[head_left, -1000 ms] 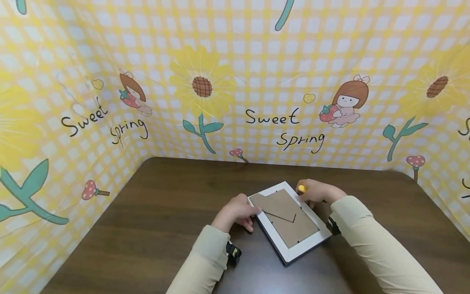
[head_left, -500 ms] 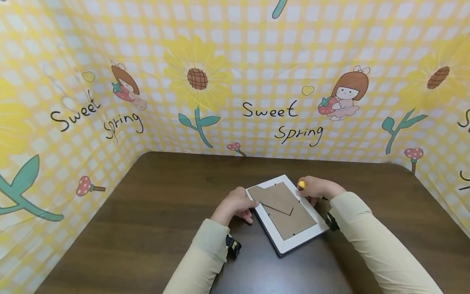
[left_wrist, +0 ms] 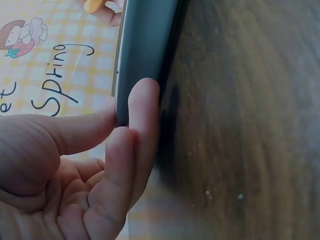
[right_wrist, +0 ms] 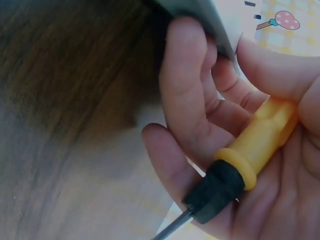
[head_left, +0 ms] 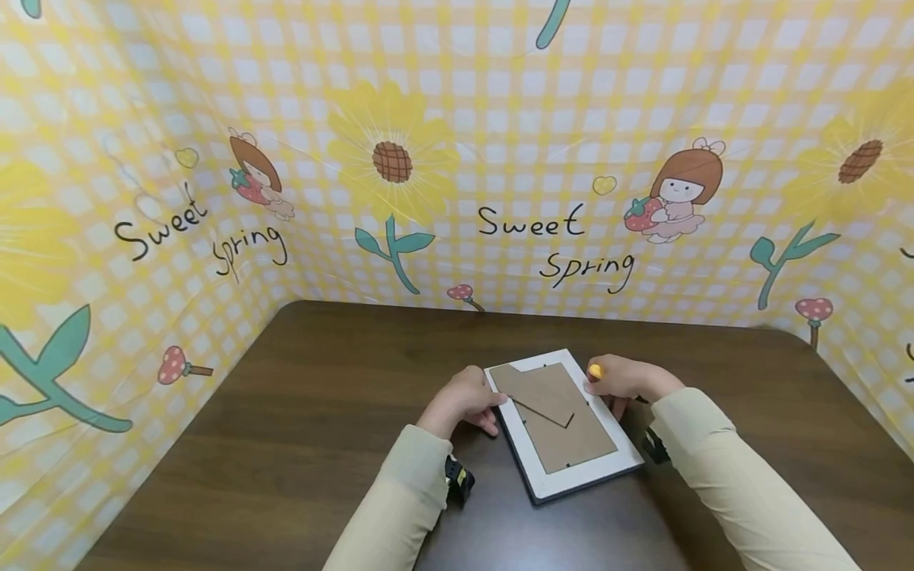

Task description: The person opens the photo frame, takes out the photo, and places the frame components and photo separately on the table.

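A picture frame (head_left: 546, 473) lies back side up, with a white border, a brown backing board (head_left: 581, 436) and a dark outer edge. A thin black line shaped like an L marks the backing, and small dark tabs sit along its rim. My left hand (head_left: 464, 398) pinches the frame's left side, thumb on the white border and fingers against the dark edge (left_wrist: 145, 45). At the opposite side my right hand (head_left: 620, 379) pinches the border between thumb and fingers. A screwdriver (right_wrist: 257, 142) with a yellow and black handle lies across that palm, its metal shaft (right_wrist: 174, 226) pointing away from the frame.
The dark wooden table (head_left: 321, 444) spreads around the frame. Behind and to the left hangs a yellow checked cloth (head_left: 428, 238) printed with flowers and lettering, meeting the table's back edge. Black straps with a small device (head_left: 458, 478) sit at the wrists.
The frame has turned slightly clockwise between my hands, its near corner shifting left and its far corner right. My right hand has moved a little to the right with it. Both grips stay.
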The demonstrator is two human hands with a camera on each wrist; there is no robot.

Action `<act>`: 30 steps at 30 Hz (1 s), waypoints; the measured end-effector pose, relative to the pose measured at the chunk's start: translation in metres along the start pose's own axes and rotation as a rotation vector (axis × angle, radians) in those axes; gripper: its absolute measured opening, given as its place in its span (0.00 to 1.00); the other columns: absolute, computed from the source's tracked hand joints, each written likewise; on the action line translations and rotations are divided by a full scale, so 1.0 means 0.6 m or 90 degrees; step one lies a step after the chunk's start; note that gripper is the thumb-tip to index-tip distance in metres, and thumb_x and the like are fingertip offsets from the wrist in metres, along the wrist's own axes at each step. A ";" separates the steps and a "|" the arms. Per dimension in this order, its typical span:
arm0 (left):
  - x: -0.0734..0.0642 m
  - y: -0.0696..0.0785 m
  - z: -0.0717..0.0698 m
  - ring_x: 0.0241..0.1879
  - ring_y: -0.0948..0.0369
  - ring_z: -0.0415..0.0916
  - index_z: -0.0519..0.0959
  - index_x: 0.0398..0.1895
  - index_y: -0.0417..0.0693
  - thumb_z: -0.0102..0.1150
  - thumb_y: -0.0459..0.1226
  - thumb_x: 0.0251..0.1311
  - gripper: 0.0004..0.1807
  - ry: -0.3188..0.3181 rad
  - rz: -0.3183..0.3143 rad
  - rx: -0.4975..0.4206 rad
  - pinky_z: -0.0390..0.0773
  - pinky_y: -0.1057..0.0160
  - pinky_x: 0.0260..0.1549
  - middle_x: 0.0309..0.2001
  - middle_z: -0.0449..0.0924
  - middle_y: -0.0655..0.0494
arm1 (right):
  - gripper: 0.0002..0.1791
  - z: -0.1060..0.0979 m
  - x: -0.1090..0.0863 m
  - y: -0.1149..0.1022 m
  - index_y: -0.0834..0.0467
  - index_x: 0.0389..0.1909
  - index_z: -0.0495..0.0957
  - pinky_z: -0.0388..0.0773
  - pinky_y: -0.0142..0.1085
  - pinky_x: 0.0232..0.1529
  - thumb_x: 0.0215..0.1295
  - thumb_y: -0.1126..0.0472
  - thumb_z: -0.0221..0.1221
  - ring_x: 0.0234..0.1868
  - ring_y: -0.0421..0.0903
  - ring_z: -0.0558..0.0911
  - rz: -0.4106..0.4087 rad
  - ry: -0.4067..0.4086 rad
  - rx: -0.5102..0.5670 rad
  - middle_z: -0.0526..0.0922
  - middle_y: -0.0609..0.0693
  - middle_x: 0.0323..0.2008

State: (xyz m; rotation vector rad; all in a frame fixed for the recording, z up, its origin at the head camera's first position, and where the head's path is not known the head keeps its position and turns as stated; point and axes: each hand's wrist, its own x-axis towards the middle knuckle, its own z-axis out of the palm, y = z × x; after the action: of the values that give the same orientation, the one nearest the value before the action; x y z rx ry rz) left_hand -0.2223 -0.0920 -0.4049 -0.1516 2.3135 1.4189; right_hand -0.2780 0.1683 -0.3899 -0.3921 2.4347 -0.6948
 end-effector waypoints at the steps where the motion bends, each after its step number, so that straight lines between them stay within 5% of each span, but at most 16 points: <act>1: 0.000 0.000 0.001 0.09 0.63 0.75 0.70 0.23 0.37 0.58 0.32 0.68 0.15 0.002 0.000 -0.002 0.78 0.69 0.15 0.12 0.71 0.51 | 0.06 0.000 -0.001 0.000 0.61 0.40 0.71 0.71 0.32 0.21 0.74 0.61 0.54 0.20 0.44 0.83 0.000 -0.005 0.002 0.78 0.55 0.27; 9: 0.006 -0.001 -0.001 0.10 0.61 0.77 0.74 0.27 0.32 0.57 0.33 0.69 0.13 0.015 -0.012 -0.013 0.81 0.66 0.18 0.13 0.72 0.49 | 0.09 0.001 -0.012 -0.004 0.59 0.34 0.68 0.73 0.31 0.21 0.75 0.60 0.52 0.19 0.44 0.85 -0.001 -0.047 0.008 0.81 0.53 0.21; 18: 0.014 0.005 -0.002 0.10 0.60 0.76 0.73 0.26 0.33 0.57 0.33 0.69 0.14 0.023 -0.009 -0.005 0.77 0.68 0.13 0.14 0.73 0.48 | 0.08 0.019 -0.024 -0.004 0.61 0.34 0.69 0.83 0.38 0.24 0.75 0.63 0.53 0.17 0.42 0.82 0.005 -0.025 0.029 0.82 0.55 0.20; 30: 0.029 0.013 -0.009 0.11 0.60 0.76 0.74 0.29 0.33 0.58 0.34 0.69 0.12 0.026 -0.006 0.032 0.79 0.67 0.16 0.17 0.72 0.48 | 0.07 0.030 -0.039 -0.001 0.63 0.36 0.71 0.82 0.42 0.26 0.74 0.63 0.52 0.17 0.45 0.82 -0.010 0.013 0.026 0.82 0.57 0.20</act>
State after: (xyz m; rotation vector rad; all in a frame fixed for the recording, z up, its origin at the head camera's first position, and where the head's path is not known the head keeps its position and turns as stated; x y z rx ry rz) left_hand -0.2420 -0.0908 -0.4033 -0.1780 2.3762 1.3637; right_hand -0.2485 0.1705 -0.3918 -0.3893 2.4345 -0.7575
